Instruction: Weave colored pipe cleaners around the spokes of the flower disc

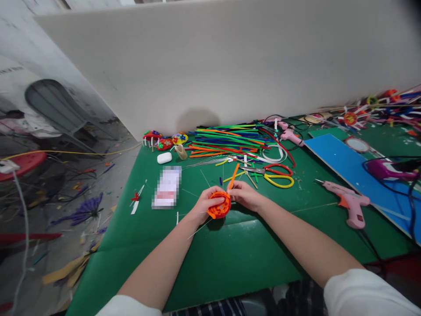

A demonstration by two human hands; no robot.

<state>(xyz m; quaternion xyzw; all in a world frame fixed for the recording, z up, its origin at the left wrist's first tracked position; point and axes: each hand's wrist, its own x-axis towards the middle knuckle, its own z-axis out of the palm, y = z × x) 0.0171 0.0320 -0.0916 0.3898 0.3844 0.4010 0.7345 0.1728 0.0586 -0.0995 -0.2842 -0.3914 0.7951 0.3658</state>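
My left hand [208,202] is closed around a round orange pipe-cleaner coil [223,210], its thumb laid across the top. Beside it, my right hand [245,195] pinches an orange pipe cleaner [233,175] that points up and away at the coil's right edge. Whether that strip joins the coil is hidden by the fingers. Thin pale strands stick out around the coil. Just beyond my right hand lie scissors [279,175] with one red and one yellow handle. Short green and yellow pipe-cleaner pieces [255,171] are scattered near the blades.
Behind the hands lies a pile of colourful pipe cleaners [226,140]. A blurred phone [167,188] and white case [164,158] are at left. To the right are a pink glue gun [348,202], a blue board [348,171] and cables. A white panel [230,66] stands along the back.
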